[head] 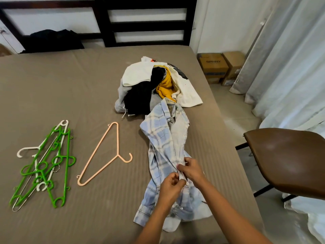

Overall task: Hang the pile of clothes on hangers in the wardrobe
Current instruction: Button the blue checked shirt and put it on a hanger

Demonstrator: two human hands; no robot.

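A light blue plaid shirt lies stretched out on the brown bed, its collar towards the pile. My left hand and my right hand both pinch the shirt's button placket near its lower half. A pile of clothes in white, black, yellow and grey sits behind the shirt. A peach hanger lies to the left of the shirt. Further left is a heap of green and white hangers.
A brown chair stands close to the bed's right side. Cardboard boxes sit on the floor by the wall, beside pale curtains. A dark garment lies at the black headboard.
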